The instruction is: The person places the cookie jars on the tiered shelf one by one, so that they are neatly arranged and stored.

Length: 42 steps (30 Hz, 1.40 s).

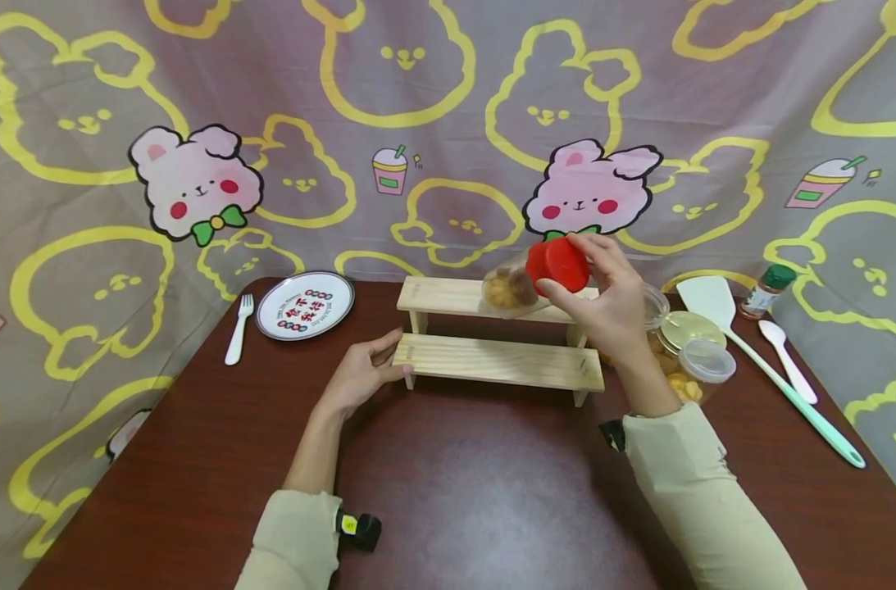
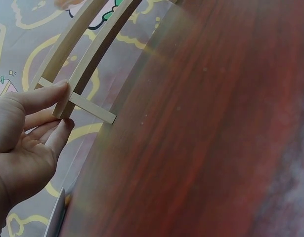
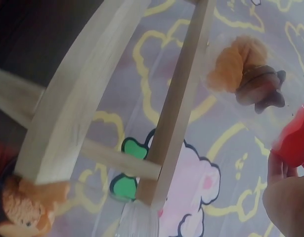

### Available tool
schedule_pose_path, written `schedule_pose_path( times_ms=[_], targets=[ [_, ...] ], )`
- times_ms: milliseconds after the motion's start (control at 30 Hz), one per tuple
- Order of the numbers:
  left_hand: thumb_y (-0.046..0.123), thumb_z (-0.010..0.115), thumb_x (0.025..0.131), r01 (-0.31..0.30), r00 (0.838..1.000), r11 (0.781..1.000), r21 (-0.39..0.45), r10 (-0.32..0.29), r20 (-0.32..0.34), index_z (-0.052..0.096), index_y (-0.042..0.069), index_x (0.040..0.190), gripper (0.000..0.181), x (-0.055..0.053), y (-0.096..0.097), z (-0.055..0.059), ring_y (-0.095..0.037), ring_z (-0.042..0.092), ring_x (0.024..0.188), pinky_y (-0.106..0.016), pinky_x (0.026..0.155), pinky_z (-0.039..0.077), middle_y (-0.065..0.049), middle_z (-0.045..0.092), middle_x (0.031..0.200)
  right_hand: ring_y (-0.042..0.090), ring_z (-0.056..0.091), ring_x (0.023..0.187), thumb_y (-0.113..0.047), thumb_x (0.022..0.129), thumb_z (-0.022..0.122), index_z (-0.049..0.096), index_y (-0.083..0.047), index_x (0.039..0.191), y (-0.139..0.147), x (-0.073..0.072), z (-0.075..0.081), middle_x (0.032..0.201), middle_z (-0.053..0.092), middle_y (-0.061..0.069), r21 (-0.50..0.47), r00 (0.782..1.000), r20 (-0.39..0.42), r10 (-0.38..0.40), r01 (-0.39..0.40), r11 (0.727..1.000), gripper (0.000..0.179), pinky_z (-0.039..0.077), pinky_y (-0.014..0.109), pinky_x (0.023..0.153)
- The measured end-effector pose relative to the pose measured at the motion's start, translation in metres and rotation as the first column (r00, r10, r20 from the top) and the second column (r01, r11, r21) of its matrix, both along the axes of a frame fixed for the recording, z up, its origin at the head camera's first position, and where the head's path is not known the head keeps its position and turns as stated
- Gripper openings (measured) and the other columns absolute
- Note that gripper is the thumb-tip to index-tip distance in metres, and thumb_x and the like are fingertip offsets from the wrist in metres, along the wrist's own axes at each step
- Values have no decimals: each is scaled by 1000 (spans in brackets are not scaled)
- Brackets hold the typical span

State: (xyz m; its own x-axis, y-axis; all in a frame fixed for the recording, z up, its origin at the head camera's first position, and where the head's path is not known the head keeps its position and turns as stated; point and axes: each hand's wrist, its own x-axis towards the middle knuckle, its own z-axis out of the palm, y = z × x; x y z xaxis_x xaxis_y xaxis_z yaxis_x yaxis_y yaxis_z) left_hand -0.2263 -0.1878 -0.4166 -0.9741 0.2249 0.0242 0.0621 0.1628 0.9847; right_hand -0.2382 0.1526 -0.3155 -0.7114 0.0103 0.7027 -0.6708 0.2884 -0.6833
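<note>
A pale wooden two-step rack stands on the table near the back cloth. My left hand pinches the left end of its lower step, thumb on one face and fingers on the other in the left wrist view. With my right hand I grip the red lid of a clear jar. The jar tilts, its base toward the upper step; whether it touches the wood I cannot tell. Tan and dark brown pieces show inside it in the right wrist view.
Several lidded jars crowd the rack's right end, partly behind my right forearm. Farther right are a white spatula with a green handle, a white spoon and a green-capped spice bottle. A plate and white fork lie left.
</note>
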Motion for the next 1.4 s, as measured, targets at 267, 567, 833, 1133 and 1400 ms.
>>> schedule_pose_path(
  times_ms=[267, 567, 833, 1133, 1400],
  targets=[
    [-7, 73, 89, 0, 1000, 1000, 5, 0, 7, 37, -11, 150, 71, 0, 0, 0, -28, 40, 141, -26, 107, 44, -24, 34, 159, 19, 56, 116, -5, 78, 88, 65, 2, 133, -18, -4, 5, 130, 59, 11, 44, 999, 40, 7, -9, 999, 60, 55, 28, 98],
    [-6, 73, 89, -1, 1000, 1000, -6, 0, -4, 36, -13, 150, 71, -1, -1, 1, -30, 39, 142, -29, 109, 43, -25, 33, 158, 21, 57, 116, -12, 77, 91, 65, 1, 133, -37, -13, 8, 129, 60, 12, 94, 1000, 16, 9, -11, 996, 63, 57, 37, 98],
    [-6, 73, 89, -2, 1000, 1000, -6, 2, 7, 37, -11, 150, 71, 0, -1, 0, -29, 40, 141, -26, 108, 44, -23, 34, 159, 24, 59, 111, -11, 74, 93, 66, 5, 129, -53, -22, 7, 124, 61, 17, 134, 996, -91, 25, -13, 991, 63, 60, 48, 89],
    [-5, 73, 89, 4, 1000, 1000, -8, -4, 2, 37, -10, 150, 71, -1, 1, 1, -28, 40, 141, -24, 107, 44, -22, 34, 159, 26, 60, 110, -13, 76, 91, 65, 5, 130, -65, -27, 4, 125, 61, 19, 156, 990, -136, 21, 1, 988, 62, 61, 44, 85],
    [-4, 75, 89, -13, 1000, 1000, -16, 14, 16, 38, -9, 150, 72, -1, 0, 0, -26, 40, 141, -25, 108, 43, -21, 35, 159, 26, 58, 113, -16, 79, 90, 64, 5, 131, -76, -32, 9, 129, 61, 17, 178, 989, -145, 41, -15, 984, 62, 61, 44, 86]
  ],
)
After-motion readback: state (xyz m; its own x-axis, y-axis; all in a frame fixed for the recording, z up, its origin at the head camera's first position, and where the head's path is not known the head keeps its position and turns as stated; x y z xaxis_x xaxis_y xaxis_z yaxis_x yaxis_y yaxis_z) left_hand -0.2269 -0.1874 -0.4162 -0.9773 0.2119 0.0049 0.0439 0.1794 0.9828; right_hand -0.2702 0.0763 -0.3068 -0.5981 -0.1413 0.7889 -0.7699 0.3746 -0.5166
